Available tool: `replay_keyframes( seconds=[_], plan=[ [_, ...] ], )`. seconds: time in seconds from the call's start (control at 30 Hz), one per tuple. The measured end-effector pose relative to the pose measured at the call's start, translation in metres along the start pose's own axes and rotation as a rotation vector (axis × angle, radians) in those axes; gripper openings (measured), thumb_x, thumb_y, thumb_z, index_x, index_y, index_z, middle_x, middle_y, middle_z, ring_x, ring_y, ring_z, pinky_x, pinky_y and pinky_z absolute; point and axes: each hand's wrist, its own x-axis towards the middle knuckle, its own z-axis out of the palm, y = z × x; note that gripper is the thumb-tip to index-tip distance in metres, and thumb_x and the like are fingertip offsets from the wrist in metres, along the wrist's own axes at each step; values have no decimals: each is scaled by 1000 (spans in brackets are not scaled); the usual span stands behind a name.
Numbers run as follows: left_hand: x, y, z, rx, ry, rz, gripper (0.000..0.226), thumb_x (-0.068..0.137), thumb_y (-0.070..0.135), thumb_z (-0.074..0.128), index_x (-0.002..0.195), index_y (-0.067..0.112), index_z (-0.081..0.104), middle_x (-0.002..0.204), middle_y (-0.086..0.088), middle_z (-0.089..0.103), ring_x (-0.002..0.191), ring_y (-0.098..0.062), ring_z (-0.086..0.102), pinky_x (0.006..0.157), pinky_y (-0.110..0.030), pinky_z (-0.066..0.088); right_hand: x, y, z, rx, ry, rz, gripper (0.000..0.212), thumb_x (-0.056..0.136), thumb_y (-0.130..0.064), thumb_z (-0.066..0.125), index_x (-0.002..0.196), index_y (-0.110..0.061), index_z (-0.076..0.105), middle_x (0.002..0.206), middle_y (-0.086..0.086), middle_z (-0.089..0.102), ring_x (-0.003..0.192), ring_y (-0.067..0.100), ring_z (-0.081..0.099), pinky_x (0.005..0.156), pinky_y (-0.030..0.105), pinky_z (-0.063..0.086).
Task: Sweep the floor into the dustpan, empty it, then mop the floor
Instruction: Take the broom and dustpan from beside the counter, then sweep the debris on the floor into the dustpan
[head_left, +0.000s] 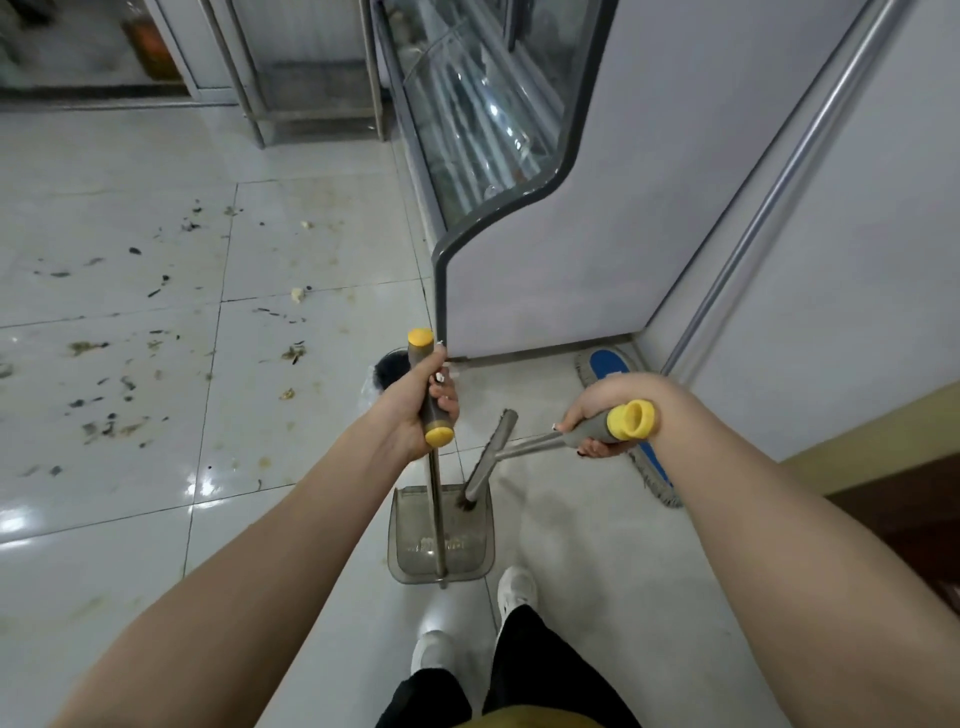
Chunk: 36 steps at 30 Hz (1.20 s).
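Head view, one frame. The left hand (423, 402) sits at centre frame, fingers wrapped fully around the dark grip of the dustpan handle (435, 499), a steel rod with yellow caps at both ends of the grip. The rod runs down to the dustpan (410, 545), a translucent grey tray resting on the floor (130, 519) just below centre, directly ahead of two white shoes (514, 590). A few pale crumbs lie inside the tray near its rear wall.

The right hand (605, 410), right of centre, is clenched around the grey grip of the broom (491, 454), whose yellow end cap points toward the camera. The broom's short metal shaft reaches left to a narrow crossbar head; the lower end of that head, with dark bristles, sits at the upper right corner of the dustpan.

Debris (109, 384) is scattered over the white tiles across the left half of the frame: dark flecks, greenish scraps and a few pale lumps, well apart from the dustpan. The tiles there are glossy and stained.

A flat mop (608, 364) with a blue pad and grey fringe lies on the floor behind the right hand, partly hidden by it. A dark bin (389, 366) stands just behind the left hand. A glass-fronted display cabinet (519, 234) fills the upper centre.
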Motion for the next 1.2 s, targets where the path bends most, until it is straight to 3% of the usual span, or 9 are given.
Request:
replay_keyframes(
  seconds=[0.13, 0.37, 0.6, 0.87, 1.2],
  plan=[
    [-28, -4, -34, -26, 68, 37, 24, 90, 26, 62, 71, 15, 51, 44, 5, 46, 28, -3, 38, 30, -11, 33, -3, 6, 32, 32, -93, 22, 21, 94, -18, 54, 87, 1, 52, 52, 12, 58, 34, 13, 54, 33, 17, 46],
    [-85, -20, -94, -60, 140, 131, 28, 88, 27, 63, 70, 14, 47, 46, 5, 46, 29, -3, 39, 31, -11, 34, -3, 4, 78, -110, -223, 24, 27, 93, -25, 57, 83, 0, 53, 52, 11, 58, 35, 13, 56, 32, 17, 46],
    [-148, -29, -161, -155, 242, 313, 27, 88, 30, 64, 72, 15, 48, 49, 6, 48, 31, -1, 39, 30, -12, 33, -6, 2, 149, -257, -178, -109, 20, 90, -19, 62, 86, -2, 52, 49, 11, 58, 34, 14, 54, 33, 17, 45],
    [-208, -18, -224, -214, 291, 437, 27, 90, 26, 62, 71, 14, 47, 48, 5, 44, 32, -3, 39, 32, -12, 35, -23, -17, 229, -195, -240, -221, 21, 83, -14, 69, 92, -1, 56, 60, 11, 60, 41, 11, 57, 35, 18, 47],
    [-280, 49, -323, -293, 295, 452, 27, 91, 26, 60, 71, 15, 47, 47, 6, 46, 32, -2, 38, 32, -11, 33, -34, -77, 362, -84, -239, -274, 16, 90, -19, 64, 92, -7, 53, 59, 9, 54, 35, 9, 52, 32, 16, 44]
  ],
)
